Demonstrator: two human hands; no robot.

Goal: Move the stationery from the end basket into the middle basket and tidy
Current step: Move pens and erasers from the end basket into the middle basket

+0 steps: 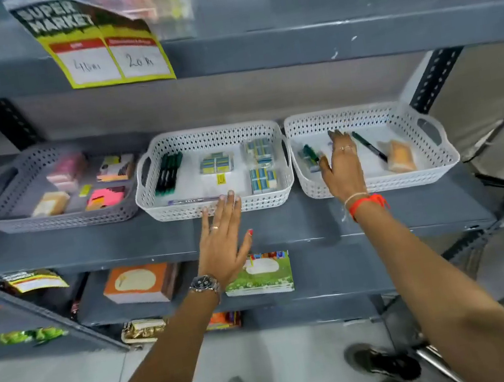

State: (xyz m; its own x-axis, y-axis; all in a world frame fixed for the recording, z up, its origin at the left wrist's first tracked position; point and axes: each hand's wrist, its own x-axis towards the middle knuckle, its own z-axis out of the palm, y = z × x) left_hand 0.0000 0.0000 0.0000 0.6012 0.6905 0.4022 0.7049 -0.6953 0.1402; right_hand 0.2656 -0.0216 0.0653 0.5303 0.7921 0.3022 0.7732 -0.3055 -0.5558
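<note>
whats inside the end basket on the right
The end basket holds a dark pen, an orange packet and green-tipped items at its left side. The right hand reaches in and covers part of the floor, so anything beneath it is hidden.

2 white baskets [207, 138] [367, 113] side by side; pens [369, 146] (green-capped) in both.

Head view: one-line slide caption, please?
Right hand reaches into white perforated end basket; left hand rests at white perforated middle basket.
</note>
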